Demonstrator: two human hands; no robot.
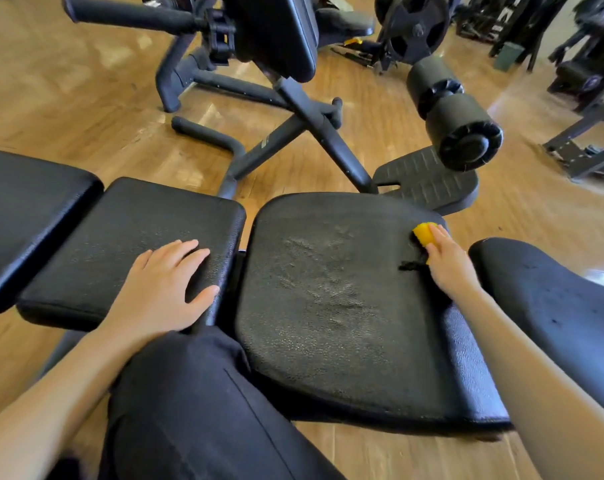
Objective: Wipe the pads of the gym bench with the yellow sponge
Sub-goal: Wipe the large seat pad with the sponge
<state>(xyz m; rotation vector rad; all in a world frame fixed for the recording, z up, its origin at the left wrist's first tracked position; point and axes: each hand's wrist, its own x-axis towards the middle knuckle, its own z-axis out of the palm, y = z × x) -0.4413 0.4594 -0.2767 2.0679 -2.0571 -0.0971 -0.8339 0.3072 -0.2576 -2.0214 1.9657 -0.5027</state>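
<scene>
A black gym bench lies across the view with several pads. The wide seat pad (328,306) in the middle shows damp streaks. My right hand (447,261) presses the yellow sponge (423,233) onto that pad's far right corner; a short black cord hangs from the sponge. My left hand (165,282) rests flat, fingers spread, on the narrower pad (103,244) to the left, near its right edge. A further pad (23,209) continues at the far left and a curved pad (553,299) sits at the right.
My dark-trousered knee (196,403) is against the bench's near side. Beyond the bench stand a black machine frame (293,133), a foam roller pad (456,123), a ribbed footplate (428,181) and a weight plate (414,26) on the wooden floor (86,98).
</scene>
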